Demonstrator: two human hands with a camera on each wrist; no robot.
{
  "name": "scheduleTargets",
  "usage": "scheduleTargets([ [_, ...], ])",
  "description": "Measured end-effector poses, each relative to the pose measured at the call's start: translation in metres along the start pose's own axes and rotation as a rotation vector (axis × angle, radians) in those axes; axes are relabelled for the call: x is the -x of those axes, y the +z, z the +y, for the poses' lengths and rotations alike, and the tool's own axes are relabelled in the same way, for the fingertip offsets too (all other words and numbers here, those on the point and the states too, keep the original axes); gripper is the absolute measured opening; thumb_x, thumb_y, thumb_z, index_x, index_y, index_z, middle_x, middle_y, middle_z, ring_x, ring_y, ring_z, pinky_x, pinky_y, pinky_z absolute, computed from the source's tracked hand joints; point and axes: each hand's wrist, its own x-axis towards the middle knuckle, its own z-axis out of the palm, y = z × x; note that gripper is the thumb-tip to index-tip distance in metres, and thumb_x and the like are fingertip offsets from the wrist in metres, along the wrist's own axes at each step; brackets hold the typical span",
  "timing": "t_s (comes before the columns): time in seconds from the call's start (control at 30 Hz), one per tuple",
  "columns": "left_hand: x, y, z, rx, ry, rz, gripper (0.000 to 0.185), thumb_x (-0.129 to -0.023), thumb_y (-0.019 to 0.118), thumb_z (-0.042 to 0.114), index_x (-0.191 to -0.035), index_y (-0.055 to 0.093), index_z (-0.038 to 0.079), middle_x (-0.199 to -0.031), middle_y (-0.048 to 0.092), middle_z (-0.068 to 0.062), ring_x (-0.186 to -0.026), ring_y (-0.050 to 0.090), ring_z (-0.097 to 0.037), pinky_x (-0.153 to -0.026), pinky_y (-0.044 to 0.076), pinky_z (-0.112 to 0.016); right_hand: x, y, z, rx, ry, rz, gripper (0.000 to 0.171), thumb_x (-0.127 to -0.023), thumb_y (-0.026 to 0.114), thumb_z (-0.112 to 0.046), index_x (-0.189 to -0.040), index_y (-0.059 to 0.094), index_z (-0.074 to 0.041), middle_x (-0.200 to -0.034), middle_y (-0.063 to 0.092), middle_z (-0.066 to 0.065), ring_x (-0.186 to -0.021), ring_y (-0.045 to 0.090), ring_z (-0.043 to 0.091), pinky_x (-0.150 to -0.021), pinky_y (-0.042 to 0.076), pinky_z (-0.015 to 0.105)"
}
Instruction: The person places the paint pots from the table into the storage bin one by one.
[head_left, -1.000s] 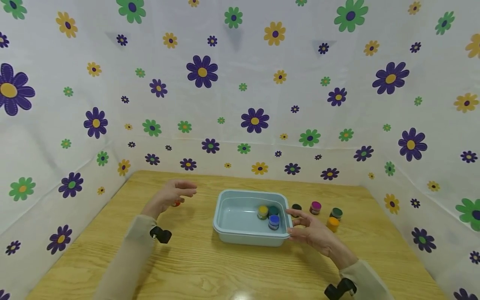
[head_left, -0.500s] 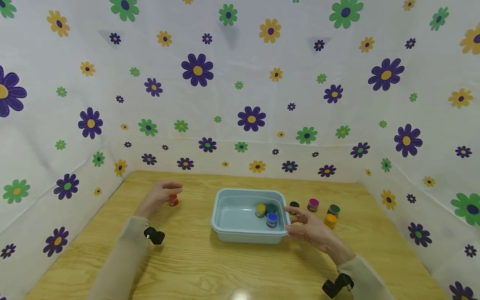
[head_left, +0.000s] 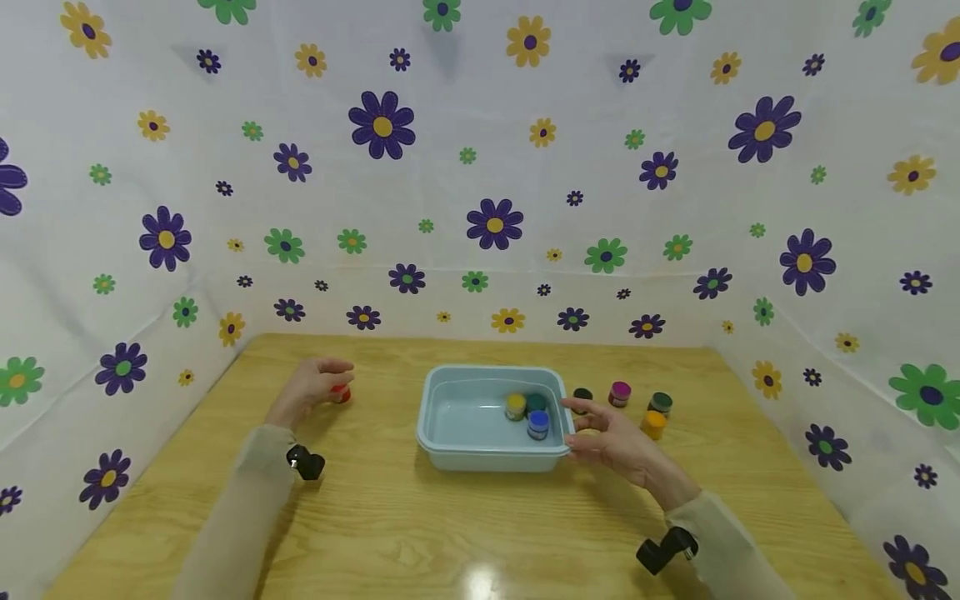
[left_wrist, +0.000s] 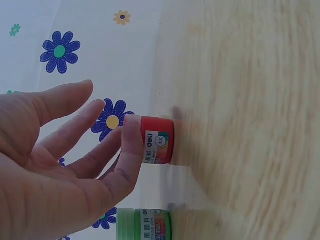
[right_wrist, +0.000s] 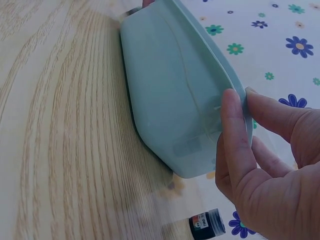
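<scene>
Now left fingers (left_wrist: pixel 129 157) pinch one red jar (left_wrist: pixel 159 140), right fingers (right_wrist: pixel 233 130) one three-jar tub (head_left: pixel 491 460).

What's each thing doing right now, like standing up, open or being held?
Tub: open on top, one edge held
Yellow jar: upright in tub
Teal jar: upright in tub
Blue jar: upright in tub
Red jar: upright, partly hidden
Green jar: upright, lid on
Dark jar beside tub: upright
Magenta jar: upright
Dark green jar: upright
Orange jar: upright
Left hand: at the red jar, grip unclear
Right hand: pinches the tub's edge
</scene>
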Motion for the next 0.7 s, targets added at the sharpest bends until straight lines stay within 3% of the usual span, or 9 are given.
scheduleTargets([
  [0.3,-0.007,0.003,-0.005,-0.050,-0.011,-0.009,0.047,-0.091,0.055,0.011,-0.130,0.039,-0.008,-0.126,0.044,-0.025,-0.104,0.052,-0.032,-0.091,0.044,-0.042,-0.001,-0.003,-0.002,-0.016,0.017,0.010,0.069,-0.080,0.067,-0.005,-0.139,0.033,-0.009,-0.114,0.036,0.023,-0.086,0.059,0.025,-0.084,0.047,0.043],
  [0.47,-0.005,0.006,-0.010,-0.117,0.001,-0.010,0.049,-0.084,0.057,-0.001,-0.129,0.040,-0.010,-0.125,0.043,-0.027,-0.100,0.053,-0.031,-0.088,0.046,-0.039,-0.001,-0.002,-0.002,-0.017,0.023,0.020,0.069,-0.079,0.068,-0.005,-0.139,0.034,-0.009,-0.114,0.036,0.023,-0.085,0.059,0.025,-0.084,0.047,0.043],
  [0.7,-0.006,0.011,-0.008,-0.096,-0.024,0.033,0.052,-0.079,0.057,-0.008,-0.128,0.041,-0.009,-0.121,0.043,-0.027,-0.096,0.052,-0.029,-0.085,0.048,-0.037,-0.002,-0.006,0.003,-0.018,0.016,0.036,0.067,-0.079,0.069,-0.007,-0.138,0.037,-0.012,-0.112,0.038,0.021,-0.086,0.059,0.026,-0.084,0.047,0.043],
])
